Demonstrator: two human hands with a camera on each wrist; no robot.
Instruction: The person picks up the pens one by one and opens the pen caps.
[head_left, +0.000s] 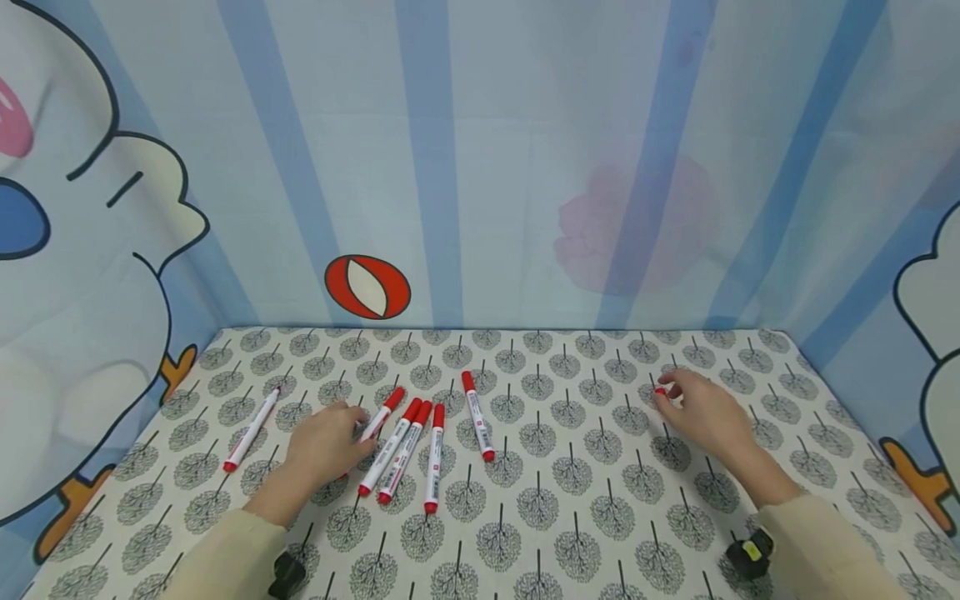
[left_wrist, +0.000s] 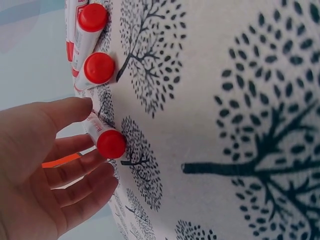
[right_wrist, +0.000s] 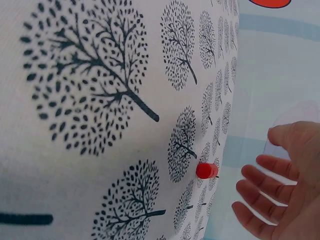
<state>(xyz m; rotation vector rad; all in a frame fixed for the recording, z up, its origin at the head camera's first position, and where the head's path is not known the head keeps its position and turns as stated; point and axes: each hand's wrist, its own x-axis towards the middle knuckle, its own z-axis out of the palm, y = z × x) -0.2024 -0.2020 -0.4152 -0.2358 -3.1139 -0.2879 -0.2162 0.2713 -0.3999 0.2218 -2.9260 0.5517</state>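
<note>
White markers with red caps lie on the patterned cloth. My left hand is at one marker, its thumb near the barrel and the other fingers loosely spread beside and behind it. To the right, my right hand reaches close to a small red marker cap lying on the cloth. In the right wrist view, the thumb and fingers are spread and relaxed, with a gap between them and the cap. Left of my left hand lies a marker with its narrow tip bare at the far end.
Close to my left hand lie several capped markers, among them a slanted marker, an almost straight marker and a marker farther right. Behind the tree-print cloth rises a blue striped curtain.
</note>
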